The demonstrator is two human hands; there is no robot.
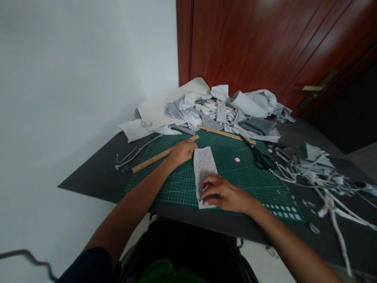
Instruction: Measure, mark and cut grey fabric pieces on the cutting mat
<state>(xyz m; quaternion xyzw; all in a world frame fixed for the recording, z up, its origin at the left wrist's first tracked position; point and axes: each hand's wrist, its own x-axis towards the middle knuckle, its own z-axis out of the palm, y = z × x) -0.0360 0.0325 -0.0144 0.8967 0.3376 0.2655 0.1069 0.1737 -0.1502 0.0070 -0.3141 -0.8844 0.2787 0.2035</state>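
A light grey strip of fabric (204,161) lies lengthwise on the green cutting mat (173,188), its short near end close to the mat's front edge. My left hand (185,151) is closed at the strip's far left corner, fingertips pinching the cloth there. Over the near half of the strip rests my right hand (222,193), with its fingers bent and apart, touching the fabric without gripping it. Part of a wooden ruler (153,159) passes behind my left hand. To the right of the strip is a small pink piece (237,160).
Black-handled scissors (262,159) lie on the mat's right side. A second wooden ruler (224,133) lies along the back, before a heap of grey and white fabric (191,112). Scraps and cords (318,169) cover the right of the dark table (91,173). A wall stands left, a door behind.
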